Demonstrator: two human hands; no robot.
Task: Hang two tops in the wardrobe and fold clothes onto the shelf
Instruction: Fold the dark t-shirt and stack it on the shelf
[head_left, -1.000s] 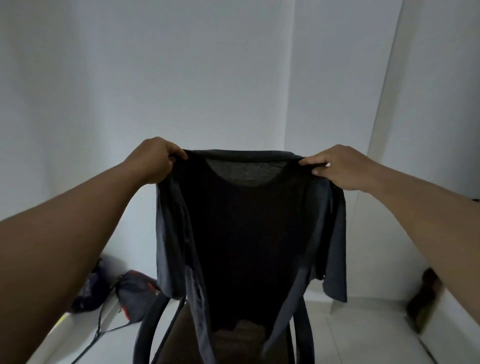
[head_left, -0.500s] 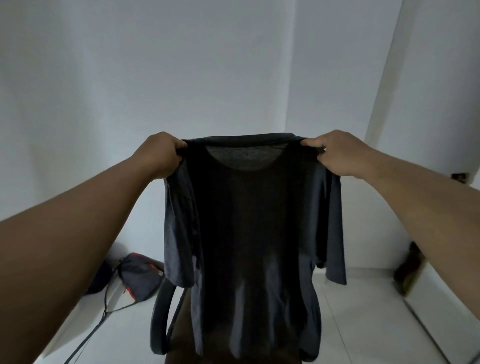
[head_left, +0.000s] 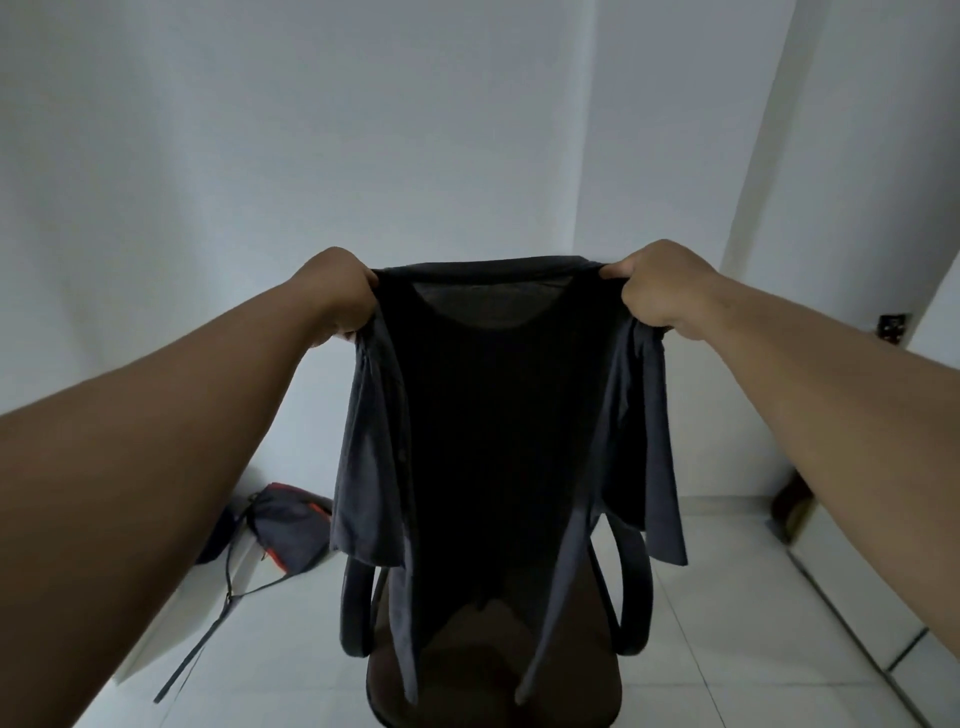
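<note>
1. Left hand (head_left: 336, 297) grips the left shoulder of a dark grey t-shirt (head_left: 498, 415), fingers curled round the fabric.
2. Right hand (head_left: 655, 288) grips the right shoulder the same way, thumb pinching the top edge.
3. T-shirt is held up in the air between both hands, spread flat, neckline at top, sleeves drooping at either side, hem hanging down.
4. Hem hangs in front of a dark office chair (head_left: 631, 597); seat and both armrests show below and beside the shirt. Cannot tell if the fabric touches the seat.
5. Small dark bag (head_left: 291, 525) with orange trim and a long strap lies on the white tiled floor (head_left: 727, 597), left of chair, by the wall.
6. Plain white walls behind; a dark wall socket (head_left: 892, 326) far right.
</note>
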